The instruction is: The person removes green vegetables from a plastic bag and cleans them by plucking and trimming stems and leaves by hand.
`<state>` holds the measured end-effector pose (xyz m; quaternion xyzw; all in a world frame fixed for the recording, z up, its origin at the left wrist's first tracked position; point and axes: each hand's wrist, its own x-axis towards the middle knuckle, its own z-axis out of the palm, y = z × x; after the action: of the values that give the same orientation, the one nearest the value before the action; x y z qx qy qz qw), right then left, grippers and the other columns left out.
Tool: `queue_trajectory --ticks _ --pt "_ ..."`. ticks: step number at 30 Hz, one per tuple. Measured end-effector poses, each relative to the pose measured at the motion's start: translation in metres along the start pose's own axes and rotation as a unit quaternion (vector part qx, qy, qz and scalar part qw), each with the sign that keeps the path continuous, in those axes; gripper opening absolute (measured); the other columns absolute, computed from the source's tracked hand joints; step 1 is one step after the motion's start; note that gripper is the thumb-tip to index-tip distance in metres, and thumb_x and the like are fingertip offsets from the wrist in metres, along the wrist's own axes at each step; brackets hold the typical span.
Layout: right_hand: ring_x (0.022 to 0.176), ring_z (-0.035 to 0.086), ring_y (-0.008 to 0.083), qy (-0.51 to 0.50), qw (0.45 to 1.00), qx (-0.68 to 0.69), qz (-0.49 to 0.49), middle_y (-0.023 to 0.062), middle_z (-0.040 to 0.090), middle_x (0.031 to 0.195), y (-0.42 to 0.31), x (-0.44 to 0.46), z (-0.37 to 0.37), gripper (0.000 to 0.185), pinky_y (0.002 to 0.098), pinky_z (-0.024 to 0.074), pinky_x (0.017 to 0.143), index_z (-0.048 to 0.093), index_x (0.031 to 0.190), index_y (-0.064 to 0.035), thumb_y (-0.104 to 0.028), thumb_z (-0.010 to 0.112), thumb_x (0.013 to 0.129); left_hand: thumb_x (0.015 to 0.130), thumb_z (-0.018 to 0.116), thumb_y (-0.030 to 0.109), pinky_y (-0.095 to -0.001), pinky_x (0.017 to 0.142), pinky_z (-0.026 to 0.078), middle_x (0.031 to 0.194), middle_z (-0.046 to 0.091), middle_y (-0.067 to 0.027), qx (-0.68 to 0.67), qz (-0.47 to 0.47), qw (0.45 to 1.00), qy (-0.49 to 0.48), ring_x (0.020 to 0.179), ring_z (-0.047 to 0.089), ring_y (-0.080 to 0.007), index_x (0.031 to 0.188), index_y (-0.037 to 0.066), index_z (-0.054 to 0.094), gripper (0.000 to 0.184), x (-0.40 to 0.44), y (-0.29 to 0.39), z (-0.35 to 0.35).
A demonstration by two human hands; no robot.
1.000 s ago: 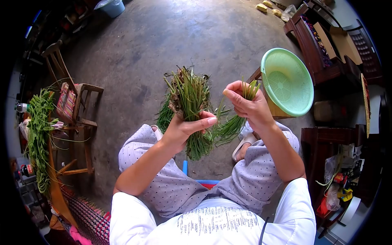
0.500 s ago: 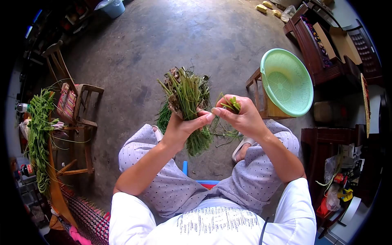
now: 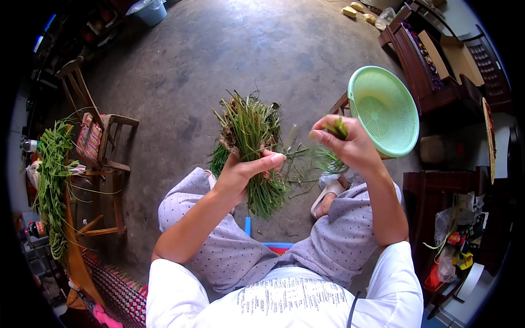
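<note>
A thick bunch of long green stems [image 3: 252, 123] is gripped in my left hand [image 3: 240, 174], pale cut ends up and dark leafy tips hanging below. My right hand [image 3: 350, 143] is closed round a few green stems [image 3: 338, 129], whose thin leaves dangle beneath it. A gap of floor separates the two hands. Loose green scraps [image 3: 298, 169] lie on the floor between my feet. More dark green leaves [image 3: 220, 159] show behind the left hand.
A green plastic basket [image 3: 385, 112] sits on a wooden stool at the right. Leafy greens [image 3: 53, 186] cover a bench at the left, near a wooden chair [image 3: 90, 131]. A blue bucket [image 3: 150, 13] stands at the back left.
My right hand met the left fingertips half a second ago and has since moved away to the right with its stems. My left hand has stayed round the bunch.
</note>
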<state>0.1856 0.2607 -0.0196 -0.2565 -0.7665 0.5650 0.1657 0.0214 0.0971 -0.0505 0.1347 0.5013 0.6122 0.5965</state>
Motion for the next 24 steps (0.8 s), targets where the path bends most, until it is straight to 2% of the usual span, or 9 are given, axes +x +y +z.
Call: queue_trajectory --ticks 2,4,8,10,11,15,17,20,24 --pt "0.056 0.031 -0.0018 -0.035 0.998 0.026 0.054 -0.0108 0.038 0.062 -0.011 -0.006 0.009 0.017 0.017 0.0234 0.047 0.061 0.094 -0.0007 -0.012 0.065 0.083 0.074 0.073 0.011 -0.0213 0.059 0.041 0.078 0.064 -0.0013 -0.001 -0.002 1.0 -0.005 0.071 0.058 -0.0078 0.083 0.006 0.065 0.013 0.0 0.0 -0.001" --pt "0.056 0.03 -0.0014 -0.036 0.997 0.028 0.065 -0.011 0.036 0.062 -0.015 -0.006 0.018 0.018 0.0178 0.0223 0.048 0.061 0.097 -0.0016 -0.012 0.066 0.083 0.074 0.073 0.011 -0.0213 0.059 0.042 0.079 0.064 -0.0016 -0.003 -0.005 1.0 -0.011 0.072 0.058 -0.0079 0.083 0.006 0.065 0.013 0.001 -0.001 -0.001" --pt "0.056 0.033 -0.0005 -0.043 0.994 0.089 0.039 -0.0091 0.041 0.06 -0.006 -0.004 0.036 0.017 0.019 0.0253 0.047 0.064 0.091 -0.0023 -0.015 0.069 0.081 0.074 0.074 0.012 -0.0214 0.06 0.041 0.081 0.064 -0.0018 -0.002 0.006 1.0 -0.018 0.073 0.057 -0.0073 0.087 0.006 0.065 0.017 0.003 -0.004 0.001" --pt "0.053 0.031 -0.0013 -0.048 0.974 0.217 0.047 -0.0102 0.043 0.06 -0.002 -0.005 0.043 0.014 0.0179 0.0215 0.046 0.062 0.086 -0.0029 -0.015 0.067 0.083 0.073 0.074 0.012 -0.0215 0.06 0.041 0.081 0.064 -0.0018 0.009 0.011 1.0 -0.025 0.073 0.057 -0.0072 0.088 0.005 0.064 0.018 0.003 -0.005 0.001" --pt "0.053 0.033 -0.0019 -0.041 0.974 0.215 0.065 -0.0092 0.048 0.062 -0.003 -0.005 0.043 0.013 0.0174 0.022 0.045 0.062 0.08 -0.0031 -0.015 0.067 0.083 0.073 0.074 0.012 -0.0215 0.06 0.041 0.08 0.064 -0.0016 0.011 0.016 0.999 -0.027 0.073 0.057 -0.0072 0.088 0.005 0.065 0.019 0.003 -0.006 0.001" --pt "0.056 0.037 -0.0015 -0.051 0.977 0.193 0.07 -0.0076 0.051 0.064 0.001 -0.004 0.042 0.013 0.0168 0.0256 0.047 0.063 0.081 -0.0026 -0.015 0.067 0.082 0.074 0.073 0.014 -0.0217 0.06 0.041 0.08 0.063 -0.0016 0.039 0.022 0.998 -0.034 0.073 0.057 -0.0077 0.089 0.005 0.065 0.02 0.004 -0.007 -0.002" --pt "0.06 0.041 -0.0004 -0.04 0.981 0.189 0.03 -0.0052 0.055 0.067 0.0 -0.005 0.043 0.013 0.0167 0.0304 0.05 0.063 0.081 -0.0016 -0.014 0.068 0.081 0.075 0.073 0.015 -0.0216 0.06 0.041 0.08 0.063 -0.002 0.031 0.009 0.999 -0.037 0.074 0.058 -0.0083 0.088 0.005 0.065 0.019 0.002 -0.004 0.0" --pt "0.059 0.045 0.0016 -0.04 0.988 0.146 0.011 -0.0032 0.058 0.064 -0.005 -0.004 0.039 0.012 0.0195 0.0358 0.051 0.065 0.082 0.0012 -0.01 0.068 0.08 0.076 0.071 0.015 -0.0218 0.06 0.041 0.082 0.064 -0.0033 0.002 -0.022 0.998 -0.053 0.075 0.059 -0.0097 0.09 0.004 0.063 0.019 0.0 0.001 0.0" --pt "0.058 0.044 0.0013 -0.031 0.991 0.127 -0.04 -0.003 0.058 0.064 0.005 -0.003 0.039 0.011 0.0195 0.0356 0.051 0.064 0.082 0.0015 -0.009 0.068 0.08 0.078 0.069 0.013 -0.0221 0.062 0.044 0.086 0.064 -0.0061 -0.059 -0.062 0.994 -0.072 0.076 0.06 -0.0113 0.097 0.004 0.057 0.024 -0.001 0.003 0.0"
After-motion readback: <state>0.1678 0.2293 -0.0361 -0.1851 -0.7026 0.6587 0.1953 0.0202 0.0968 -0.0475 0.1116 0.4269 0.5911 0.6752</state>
